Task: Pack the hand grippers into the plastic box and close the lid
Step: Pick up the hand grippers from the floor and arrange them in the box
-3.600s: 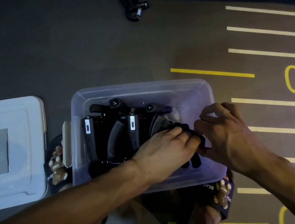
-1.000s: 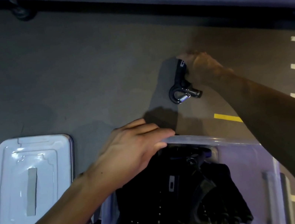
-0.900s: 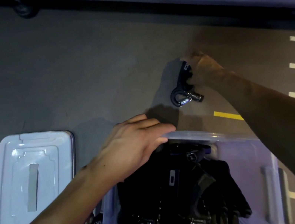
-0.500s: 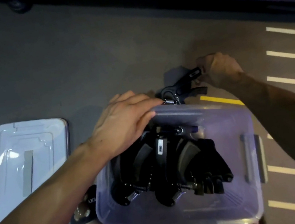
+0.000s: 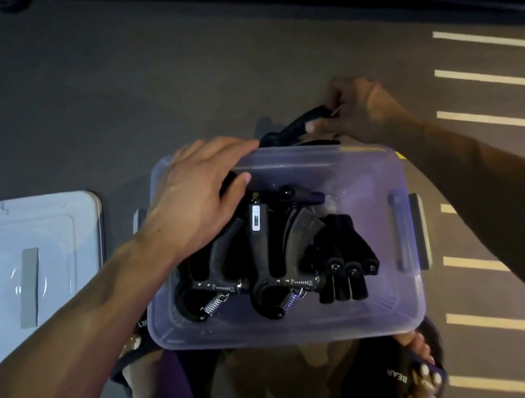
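Observation:
A clear plastic box sits on the dark floor in front of me, holding black hand grippers with silver springs and a bundle of black foam handles. My left hand rests over the box's far left rim, fingers curled over the edge and onto the grippers inside. My right hand is shut on another black hand gripper, held just beyond the box's far rim. The box's pale lid lies flat on the floor to the left.
White and yellow floor markings run along the right. A dark wall base crosses the top. My slippered feet show below the box.
My right hand picked the loose gripper off the floor and carried it toward the box's far rim. My view dropped back over the box; the left hand stayed on the rim.

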`<action>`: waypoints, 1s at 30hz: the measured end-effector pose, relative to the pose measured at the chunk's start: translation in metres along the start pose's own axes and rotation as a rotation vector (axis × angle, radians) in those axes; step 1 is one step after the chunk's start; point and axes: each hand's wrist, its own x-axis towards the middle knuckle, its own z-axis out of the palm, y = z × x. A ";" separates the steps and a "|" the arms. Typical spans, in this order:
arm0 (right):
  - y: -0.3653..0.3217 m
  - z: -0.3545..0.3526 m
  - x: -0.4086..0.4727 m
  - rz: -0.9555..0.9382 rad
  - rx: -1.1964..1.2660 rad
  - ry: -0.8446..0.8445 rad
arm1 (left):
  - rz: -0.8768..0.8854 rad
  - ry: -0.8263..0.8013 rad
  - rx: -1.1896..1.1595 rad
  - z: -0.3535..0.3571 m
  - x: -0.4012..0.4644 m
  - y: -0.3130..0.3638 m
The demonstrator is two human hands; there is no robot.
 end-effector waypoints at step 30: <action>-0.069 -0.061 -0.193 -0.338 -0.151 0.149 | 0.460 -0.280 0.344 0.088 -0.026 0.133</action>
